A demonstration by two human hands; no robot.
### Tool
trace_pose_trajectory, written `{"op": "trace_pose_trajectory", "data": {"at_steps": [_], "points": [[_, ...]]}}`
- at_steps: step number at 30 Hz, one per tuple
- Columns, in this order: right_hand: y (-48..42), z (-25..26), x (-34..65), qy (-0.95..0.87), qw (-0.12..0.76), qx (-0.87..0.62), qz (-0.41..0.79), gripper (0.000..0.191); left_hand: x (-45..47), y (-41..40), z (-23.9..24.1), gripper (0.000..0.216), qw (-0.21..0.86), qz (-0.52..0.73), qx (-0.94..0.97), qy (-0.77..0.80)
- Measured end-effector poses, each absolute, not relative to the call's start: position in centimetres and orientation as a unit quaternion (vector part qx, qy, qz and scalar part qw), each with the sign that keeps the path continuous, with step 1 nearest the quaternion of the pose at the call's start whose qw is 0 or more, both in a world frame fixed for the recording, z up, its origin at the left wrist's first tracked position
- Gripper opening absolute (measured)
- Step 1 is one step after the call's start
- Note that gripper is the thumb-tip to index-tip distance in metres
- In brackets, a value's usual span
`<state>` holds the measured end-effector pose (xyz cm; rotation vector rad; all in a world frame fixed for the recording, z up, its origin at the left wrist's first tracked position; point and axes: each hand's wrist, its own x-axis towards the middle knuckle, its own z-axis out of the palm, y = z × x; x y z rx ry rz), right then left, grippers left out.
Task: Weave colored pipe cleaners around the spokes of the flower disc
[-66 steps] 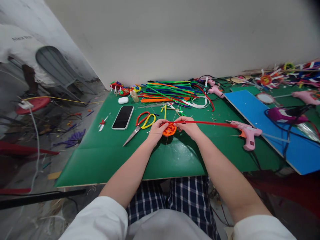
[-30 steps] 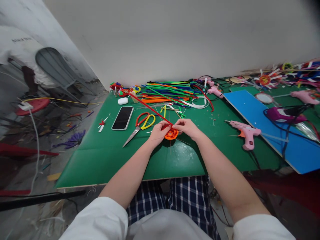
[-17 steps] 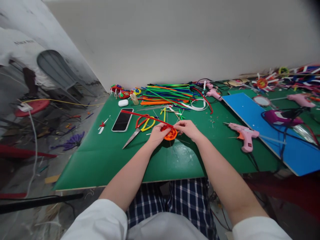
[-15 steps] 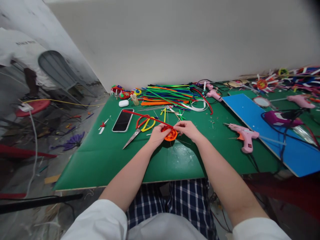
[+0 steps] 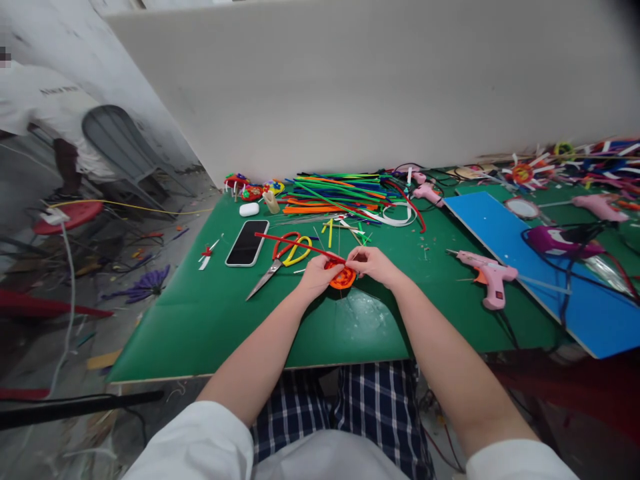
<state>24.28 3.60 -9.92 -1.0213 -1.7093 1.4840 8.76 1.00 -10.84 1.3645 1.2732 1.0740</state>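
Observation:
My left hand [image 5: 316,275] and my right hand [image 5: 373,264] meet over a small round orange woven piece [image 5: 342,278] just above the green table [image 5: 200,320]. Both hands are closed, fingers pinched on the piece. A long red pipe cleaner [image 5: 295,245] runs from the piece up to the left, over the scissors; my right fingertips pinch it where it joins the piece. Thin wire spokes stick out around the piece.
Red and yellow scissors [image 5: 280,257] and a black phone [image 5: 247,243] lie left of my hands. A pile of coloured pipe cleaners [image 5: 340,190] lies behind. A pink glue gun [image 5: 487,279] and blue board [image 5: 530,253] are to the right. A person in white stands far left.
The red pipe cleaner's free end swung from pointing right, over the glue gun, round to the far left and down toward the scissors. Both hands stayed on the orange piece.

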Motion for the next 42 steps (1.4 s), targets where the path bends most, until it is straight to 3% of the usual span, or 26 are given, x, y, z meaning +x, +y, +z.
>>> {"op": "trace_pose_trajectory", "data": {"at_steps": [18,26,35,42], "points": [[3.8,-9.9,23.7,-0.563,0.398,-0.404,0.601,0.012,9.0,0.9,-10.4,0.023,0.473,0.432,0.578,0.506],[3.6,-9.8,23.7,-0.545,0.363,-0.423,0.627,0.013,8.9,0.2,-10.3,0.022,0.400,0.423,0.627,0.517],[3.0,-8.4,24.3,-0.483,0.358,-0.330,0.728,0.015,8.9,0.1,-9.3,0.023,0.510,0.420,0.580,0.476],[2.3,-7.7,24.9,-0.471,0.347,-0.227,0.779,0.023,8.8,-0.2,-8.9,0.024,0.652,0.414,0.488,0.406]]}}
